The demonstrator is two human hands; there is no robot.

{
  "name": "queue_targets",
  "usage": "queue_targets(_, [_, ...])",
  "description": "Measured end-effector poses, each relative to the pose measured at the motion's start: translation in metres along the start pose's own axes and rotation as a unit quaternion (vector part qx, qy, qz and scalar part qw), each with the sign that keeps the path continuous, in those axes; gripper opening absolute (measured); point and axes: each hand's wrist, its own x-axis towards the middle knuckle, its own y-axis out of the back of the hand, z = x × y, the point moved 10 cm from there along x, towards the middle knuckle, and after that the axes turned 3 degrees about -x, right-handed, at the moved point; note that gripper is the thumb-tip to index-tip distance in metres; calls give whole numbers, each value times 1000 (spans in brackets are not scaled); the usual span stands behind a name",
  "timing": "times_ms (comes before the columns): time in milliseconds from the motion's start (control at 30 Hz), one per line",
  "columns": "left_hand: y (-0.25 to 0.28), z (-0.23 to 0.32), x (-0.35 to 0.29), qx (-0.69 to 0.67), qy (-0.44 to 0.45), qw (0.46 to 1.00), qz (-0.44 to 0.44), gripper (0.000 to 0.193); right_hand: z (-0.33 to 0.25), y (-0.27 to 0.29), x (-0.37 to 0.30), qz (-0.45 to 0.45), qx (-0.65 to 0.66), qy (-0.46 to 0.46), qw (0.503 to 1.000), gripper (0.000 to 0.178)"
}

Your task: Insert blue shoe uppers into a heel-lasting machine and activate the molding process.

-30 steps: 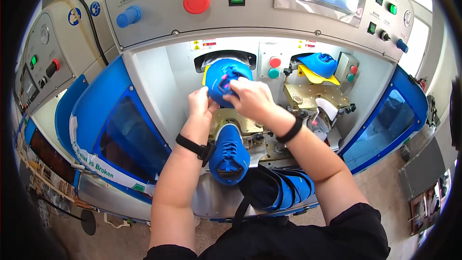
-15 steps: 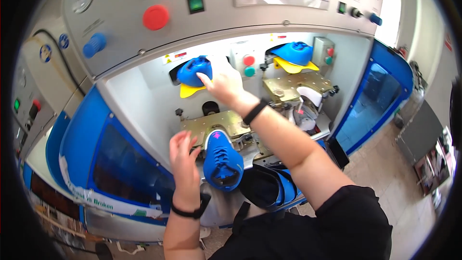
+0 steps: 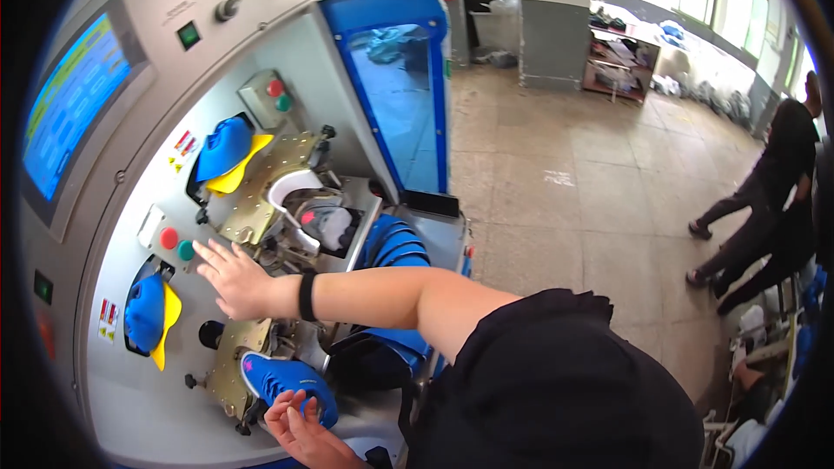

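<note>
My right hand (image 3: pixel 236 280) is open, fingers stretched out and holding nothing. Its fingertips are close to a green button (image 3: pixel 185 250) under a red button (image 3: pixel 168 238) on a small control box; whether they touch it I cannot tell. Low in the view, my left hand (image 3: pixel 304 432) has loosely bent fingers with nothing visible in them. It is beside a blue lace-up shoe (image 3: pixel 280 377) with a pink mark on its toe, whose toe points to a brass-coloured plate (image 3: pixel 233 365). Past my right forearm, a grey shoe-like piece (image 3: pixel 330 226) sits within a white U-shaped clamp (image 3: pixel 287 189).
Two blue pads with yellow flaps (image 3: pixel 149 317) (image 3: pixel 228 152) stick out of the machine's back wall. A lit screen (image 3: pixel 74 100) and buttons are on the front panel. A blue-framed door (image 3: pixel 395 104) stands at the side. A person in dark clothes (image 3: pixel 764 182) is far right.
The view has swung to the right. My right hand has gone from the blue pad with the yellow flap to the control box's green button. My left hand stays near the blue shoe.
</note>
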Motion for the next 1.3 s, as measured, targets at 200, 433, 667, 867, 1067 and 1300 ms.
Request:
queue_targets(200, [-42, -50, -7, 188, -43, 975, -111, 10, 9, 97, -116, 55, 81, 76, 992, 36])
queue_targets(433, [-81, -124, -22, 526, -166, 814, -183, 64, 137, 184, -188, 108, -104, -14, 989, 21])
queue_targets(667, [-76, -165, -33, 667, -56, 734, -116, 94, 300, 159, -248, -36, 14, -257, 966, 29])
queue_targets(867, [-81, -182, -41, 622, -16, 781, -53, 109, 374, 50, -255, -212, 174, -329, 904, 67])
queue_targets(1067, [-74, -215, -58, 530, 66, 845, 23, 121, 331, 43, -300, -239, 122, -307, 913, 75])
queue_targets(1300, [-32, -209, -65, 514, 109, 844, 110, 115, 298, 41, -275, -396, 18, -280, 874, 84])
